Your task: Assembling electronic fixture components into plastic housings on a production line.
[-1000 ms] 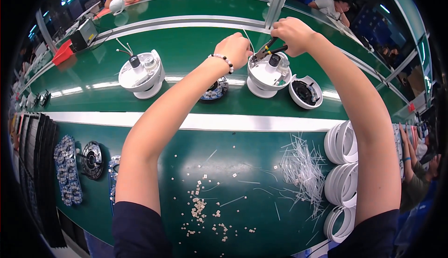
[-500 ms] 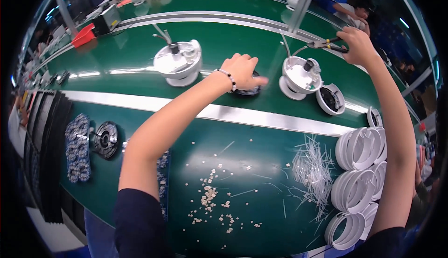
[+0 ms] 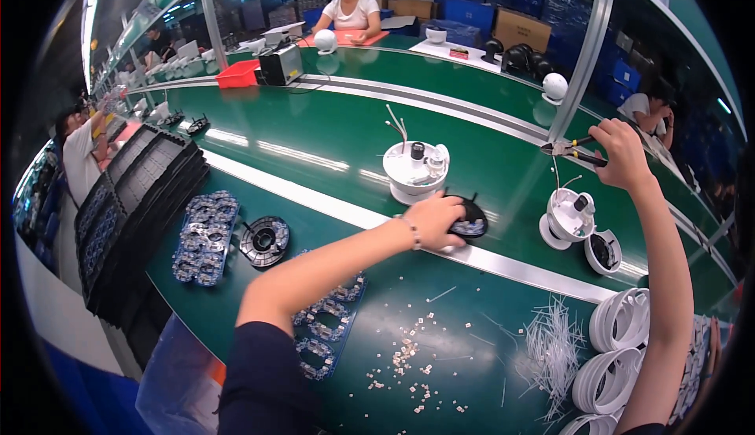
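My left hand (image 3: 436,223) grips the edge of a round black part (image 3: 470,219) with circuitry on it, close to the white rail. Farther back and left of it stands a white bowl-shaped housing (image 3: 415,172) on a base, with wires sticking up. At the right my raised right hand (image 3: 623,155) is closed on cutting pliers (image 3: 580,153) with black and yellow handles, their jaws pointing left. Below them is a second white housing (image 3: 568,219) with wires. A white ring-shaped shell (image 3: 603,253) with a black inside lies beside it.
Nearer me are blue circuit boards (image 3: 206,238), a black round part (image 3: 264,241), small white connectors (image 3: 405,354), a heap of clear strips (image 3: 553,344) and stacked white rings (image 3: 619,321). Black trays (image 3: 141,223) stack at left. A person (image 3: 351,12) sits across the green bench.
The view has swung left and upward. My left hand has come nearer the white rail with the round black part. My right hand still holds the pliers up.
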Tool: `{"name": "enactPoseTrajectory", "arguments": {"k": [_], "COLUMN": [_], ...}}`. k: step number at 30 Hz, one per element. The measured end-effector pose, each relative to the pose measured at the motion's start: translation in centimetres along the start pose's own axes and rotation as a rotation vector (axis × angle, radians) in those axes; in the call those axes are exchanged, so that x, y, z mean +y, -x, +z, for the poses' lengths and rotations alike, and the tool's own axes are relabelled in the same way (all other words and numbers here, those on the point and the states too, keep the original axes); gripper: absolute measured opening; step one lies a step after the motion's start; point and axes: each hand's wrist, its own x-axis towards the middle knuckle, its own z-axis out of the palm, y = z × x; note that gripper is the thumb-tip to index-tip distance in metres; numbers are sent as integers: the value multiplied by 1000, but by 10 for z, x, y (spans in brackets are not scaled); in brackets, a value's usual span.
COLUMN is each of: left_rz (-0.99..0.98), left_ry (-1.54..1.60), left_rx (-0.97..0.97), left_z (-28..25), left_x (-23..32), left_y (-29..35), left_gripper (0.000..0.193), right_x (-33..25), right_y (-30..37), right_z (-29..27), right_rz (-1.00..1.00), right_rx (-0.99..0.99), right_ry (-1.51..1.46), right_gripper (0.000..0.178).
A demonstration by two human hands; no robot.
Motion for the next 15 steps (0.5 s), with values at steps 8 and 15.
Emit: {"name": "enactPoseTrajectory", "arguments": {"k": [8,15], "left_rz": [-249,-455], "left_ry": [-202,-273], "left_rx": [-64,-119], "left_z": [-68,-63], "left_x": [-63,-103], "left_y": [110,142], "left_gripper": [40,47], "right_x": [-20,-47], "right_y": [-30,-77], "right_z": [29,53], "right_rz": [-52,-62], "right_rx": [32,26], "right_ry": [-62,-60], "right_gripper": [39,37]}}
